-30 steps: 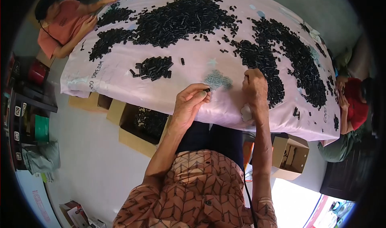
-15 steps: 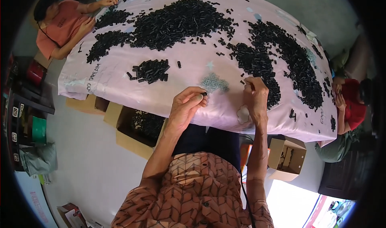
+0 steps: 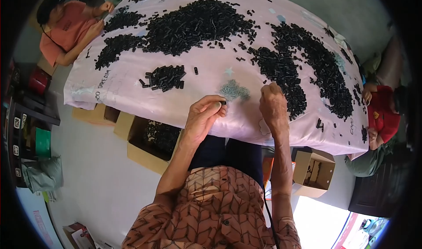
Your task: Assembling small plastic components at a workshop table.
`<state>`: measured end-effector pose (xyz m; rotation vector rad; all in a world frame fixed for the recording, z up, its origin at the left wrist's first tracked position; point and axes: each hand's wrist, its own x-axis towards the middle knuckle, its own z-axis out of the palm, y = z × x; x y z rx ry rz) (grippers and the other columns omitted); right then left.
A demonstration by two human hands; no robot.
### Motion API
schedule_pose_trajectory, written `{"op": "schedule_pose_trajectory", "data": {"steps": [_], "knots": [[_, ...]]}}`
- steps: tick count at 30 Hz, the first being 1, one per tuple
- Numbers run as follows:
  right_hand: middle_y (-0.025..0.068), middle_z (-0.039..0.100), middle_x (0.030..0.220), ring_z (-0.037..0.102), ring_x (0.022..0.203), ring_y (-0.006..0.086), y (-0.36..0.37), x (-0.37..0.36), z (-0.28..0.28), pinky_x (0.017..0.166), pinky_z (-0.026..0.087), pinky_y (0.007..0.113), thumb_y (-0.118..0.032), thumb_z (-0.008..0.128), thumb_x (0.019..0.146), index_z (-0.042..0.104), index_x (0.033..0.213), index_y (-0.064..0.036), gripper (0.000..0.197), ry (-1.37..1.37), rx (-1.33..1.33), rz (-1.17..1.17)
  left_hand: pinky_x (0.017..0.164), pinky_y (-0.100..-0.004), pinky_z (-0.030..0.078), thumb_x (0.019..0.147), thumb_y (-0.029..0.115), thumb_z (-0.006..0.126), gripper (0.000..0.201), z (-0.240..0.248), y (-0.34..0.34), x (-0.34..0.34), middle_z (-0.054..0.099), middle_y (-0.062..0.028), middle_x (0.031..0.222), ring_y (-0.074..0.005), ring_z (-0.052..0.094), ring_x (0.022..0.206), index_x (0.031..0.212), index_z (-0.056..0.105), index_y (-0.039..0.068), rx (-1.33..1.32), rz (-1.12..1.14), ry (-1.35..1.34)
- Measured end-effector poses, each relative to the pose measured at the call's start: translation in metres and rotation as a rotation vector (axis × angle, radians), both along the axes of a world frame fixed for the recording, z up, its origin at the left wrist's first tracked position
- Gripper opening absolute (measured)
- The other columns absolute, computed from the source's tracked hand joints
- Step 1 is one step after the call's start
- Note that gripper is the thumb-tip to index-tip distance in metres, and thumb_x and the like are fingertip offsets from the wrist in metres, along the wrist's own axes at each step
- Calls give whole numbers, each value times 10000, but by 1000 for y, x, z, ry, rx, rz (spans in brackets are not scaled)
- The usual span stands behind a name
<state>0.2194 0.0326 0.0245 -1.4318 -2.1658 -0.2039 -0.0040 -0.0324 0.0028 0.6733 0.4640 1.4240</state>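
Observation:
My left hand (image 3: 203, 115) is closed in a pinch over the table's near edge. Between its thumb and forefinger sits a small black plastic piece (image 3: 223, 102). My right hand (image 3: 273, 103) has its fingers bunched at the near left side of a long pile of black pieces (image 3: 276, 64); whether anything is in them is hidden. Between my two hands, slightly farther off, lies a small heap of tiny pale metallic bits (image 3: 234, 91), too small to name. A smaller heap of black pieces (image 3: 166, 77) rests to the left of them.
A pink cloth (image 3: 132, 84) covers the table, with a large black heap (image 3: 198, 25) at the far middle. One person in an orange shirt (image 3: 72, 23) works at the left, another in red (image 3: 382, 121) at the right. Open cardboard boxes (image 3: 147, 154) stand below the near edge.
My right hand has turned and shifted slightly left, its fingers now bunched beside the black pile. My left hand keeps its pinch. Both other people's hands have moved.

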Motion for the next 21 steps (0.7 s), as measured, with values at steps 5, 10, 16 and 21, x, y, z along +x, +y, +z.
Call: {"op": "schedule_pose_trajectory", "data": {"steps": [5,10,16,21], "knots": [[184,565,871,595,787,356,-16,-2,8,696,510,432,44,530,740,595,859,2,141,105,-77,-130,780,-302,481,929,37,581,182,0,-3,-3,643,-115,926,-167,586,829,1091,637,-26,7,-15,25],[169,597,842,610,736,308,-29,8,4,656,502,384,33,567,776,635,912,-1,155,342,-75,-55,737,-283,501,924,46,595,204,1,-4,-2,661,-112,884,-157,611,784,1106,648,-31,13,-11,58],[78,645,820,629,702,134,-72,-20,23,624,513,240,62,625,828,637,968,49,141,1276,-616,253,715,-260,496,884,-2,628,221,9,-10,2,658,-92,869,-134,606,780,1100,654,-36,41,-5,194],[106,621,942,632,723,153,-86,-34,24,644,540,255,139,618,796,615,948,61,171,1353,-567,395,727,-244,489,845,-69,630,249,31,-18,4,638,-76,935,-114,589,806,1092,651,-49,96,-10,480]]}}
